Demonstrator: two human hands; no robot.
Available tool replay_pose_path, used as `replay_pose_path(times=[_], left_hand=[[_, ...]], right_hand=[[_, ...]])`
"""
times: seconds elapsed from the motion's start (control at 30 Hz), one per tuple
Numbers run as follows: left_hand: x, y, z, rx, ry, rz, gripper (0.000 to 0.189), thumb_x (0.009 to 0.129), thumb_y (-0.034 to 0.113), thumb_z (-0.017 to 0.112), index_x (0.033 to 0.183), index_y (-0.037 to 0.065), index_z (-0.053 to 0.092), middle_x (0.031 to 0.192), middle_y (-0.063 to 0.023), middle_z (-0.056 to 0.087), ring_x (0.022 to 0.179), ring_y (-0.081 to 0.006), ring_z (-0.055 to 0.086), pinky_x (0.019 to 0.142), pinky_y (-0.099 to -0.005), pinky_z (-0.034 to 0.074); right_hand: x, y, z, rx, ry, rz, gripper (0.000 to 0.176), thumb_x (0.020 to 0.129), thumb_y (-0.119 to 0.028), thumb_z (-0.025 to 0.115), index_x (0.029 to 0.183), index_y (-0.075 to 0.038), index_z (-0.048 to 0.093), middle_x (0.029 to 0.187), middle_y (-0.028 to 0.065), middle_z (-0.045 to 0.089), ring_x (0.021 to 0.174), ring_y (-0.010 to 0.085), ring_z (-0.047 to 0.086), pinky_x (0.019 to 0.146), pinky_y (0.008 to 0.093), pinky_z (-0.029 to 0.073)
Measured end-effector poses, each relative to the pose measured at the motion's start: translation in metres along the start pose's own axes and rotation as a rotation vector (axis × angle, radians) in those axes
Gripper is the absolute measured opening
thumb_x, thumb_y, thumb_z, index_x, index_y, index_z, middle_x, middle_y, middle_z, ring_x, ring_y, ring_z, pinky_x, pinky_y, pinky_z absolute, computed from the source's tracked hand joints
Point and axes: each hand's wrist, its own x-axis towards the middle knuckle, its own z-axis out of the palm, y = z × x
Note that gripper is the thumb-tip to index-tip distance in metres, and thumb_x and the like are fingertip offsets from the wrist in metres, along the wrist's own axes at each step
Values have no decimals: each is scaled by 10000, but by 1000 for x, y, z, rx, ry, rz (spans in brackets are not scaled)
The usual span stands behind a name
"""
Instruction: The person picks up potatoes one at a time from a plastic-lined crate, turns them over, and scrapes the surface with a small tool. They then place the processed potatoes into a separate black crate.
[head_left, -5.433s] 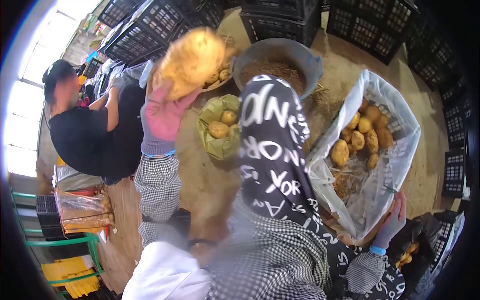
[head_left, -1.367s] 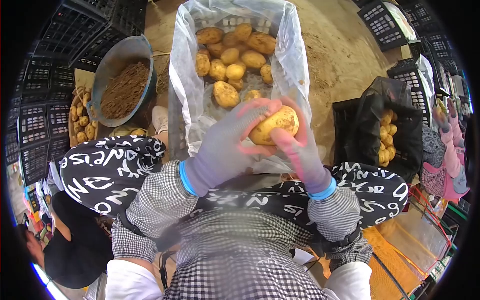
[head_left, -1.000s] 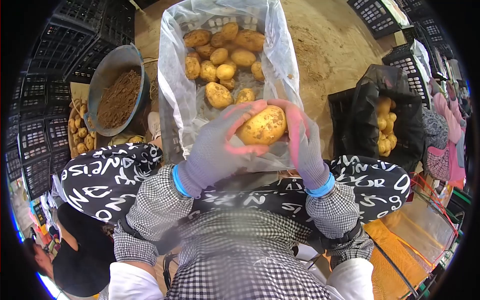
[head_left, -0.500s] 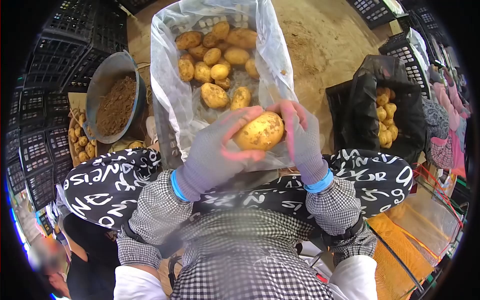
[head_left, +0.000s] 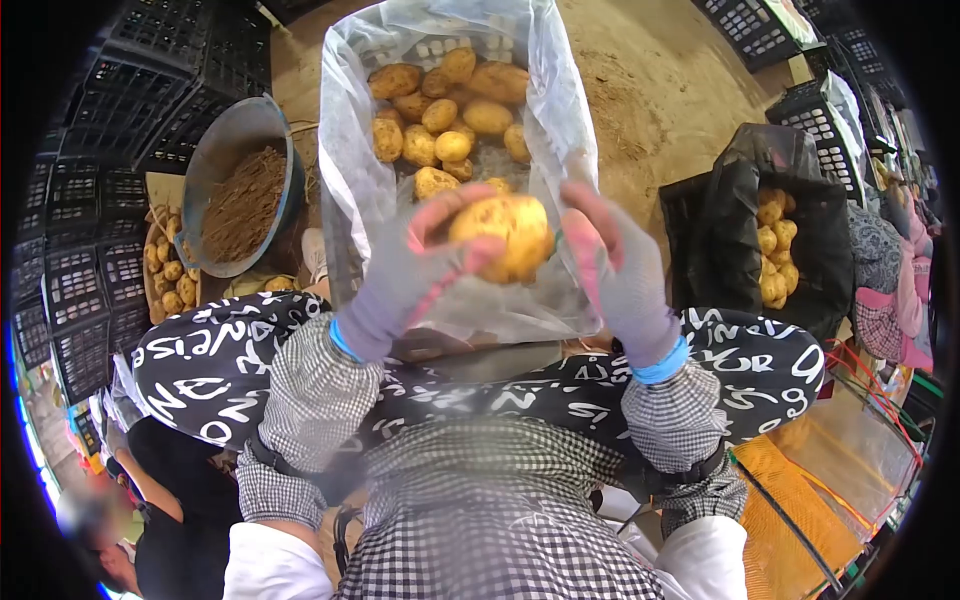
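Observation:
My left hand (head_left: 412, 262), in a grey and pink glove, grips a large yellow potato (head_left: 512, 236) with brown patches. The potato is held above the near part of a crate lined with white plastic film (head_left: 345, 150). Just right of the potato is my right hand (head_left: 618, 268), gloved the same way, its thumb and fingers apart and nothing in them. Several potatoes (head_left: 487, 117) lie in the far half of the crate. The held potato and my left fingers partly cover the nearest ones.
To the left stands a tub (head_left: 290, 195) of brown soil beside a box of small potatoes (head_left: 172, 270). On the right is a black bag (head_left: 720, 235) with potatoes inside. Stacked black crates (head_left: 85, 230) line the left side. Orange mesh (head_left: 790, 500) lies at lower right.
My right hand has come off the potato and moved a little right. My left hand keeps hold of the potato, now turned and slightly further left.

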Motion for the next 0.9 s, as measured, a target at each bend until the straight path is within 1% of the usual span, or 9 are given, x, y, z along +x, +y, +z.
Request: replay_pose_path(times=[0.1, 0.3, 0.5, 0.6, 0.63, 0.67, 0.73, 0.83, 0.9], left_hand=[[19, 27, -2, 273, -37, 107, 648, 835, 275, 783, 1361, 2, 521, 1235, -102, 615, 1091, -177, 616, 920, -301, 530], [68, 53, 1, 225, -206, 131, 624, 911, 363, 668, 1408, 47, 464, 1207, -99, 619, 981, -169, 645, 803, -274, 548], [169, -129, -78, 1249, -43, -85, 483, 907, 401, 589, 1198, 16, 612, 1135, -232, 654, 1016, -342, 659, 841, -438, 530], [171, -202, -62, 1261, -17, -72, 510, 868, 346, 611, 1215, -27, 565, 1194, -246, 633, 1053, -367, 637, 900, -442, 507], [222, -315, -120, 1402, 58, 244, 649, 816, 367, 679, 1285, -48, 510, 1263, -276, 593, 1134, -373, 608, 936, -442, 497], [186, -258, -74, 1351, 226, -92, 863, 744, 444, 766, 1363, -62, 440, 1341, -285, 539, 1225, -380, 555, 1001, -436, 469], [192, -274, -80, 1204, 298, 29, 1090, 695, 577, 793, 1451, -54, 326, 1387, -272, 506, 1266, -378, 525, 1053, -432, 438], [197, -245, -58, 1119, 313, -257, 1004, 708, 356, 834, 1501, 36, 309, 1398, -258, 501, 1270, -368, 516, 1047, -415, 437], [239, -301, -124, 820, 176, -88, 900, 734, 300, 819, 1462, 17, 372, 1342, -249, 540, 1204, -361, 553, 1016, -375, 453]], right_hand=[[20, 13, -2, -26, -17, -366, 665, 894, -243, 720, 1413, 52, 427, 1308, 159, 601, 1132, 190, 602, 943, 326, 489], [24, -17, -16, 764, -150, 25, 625, 944, -346, 646, 1397, 37, 452, 1393, 157, 532, 1296, 274, 500, 1130, 449, 357], [22, 19, -79, 1650, -41, 98, 541, 971, -436, 567, 1353, -57, 517, 1356, 174, 552, 1233, 347, 533, 1045, 457, 460], [-6, 14, -134, 1768, -132, 51, 597, 945, -472, 594, 1377, -73, 490, 1374, 189, 505, 1128, 328, 567, 907, 394, 524], [-22, 11, -150, 1794, -90, 22, 624, 933, -482, 604, 1400, -93, 462, 1383, 175, 468, 1028, 286, 561, 832, 358, 518], [-38, 5, -166, 1820, -48, -8, 655, 921, -492, 614, 1423, -113, 433, 1391, 161, 430, 929, 244, 556, 756, 322, 512], [-68, 3, -201, 1844, -94, -157, 671, 917, -494, 620, 1430, -108, 426, 1391, 156, 436, 933, 241, 561, 772, 323, 514], [-132, -37, -249, 1604, 322, -329, 642, 915, -495, 625, 1391, -92, 474, 1325, 151, 492, 926, 229, 563, 781, 317, 512], [-163, -57, -270, 1472, 408, -529, 609, 916, -489, 628, 1355, -84, 511, 1252, 143, 539, 920, 225, 564, 787, 319, 514]])
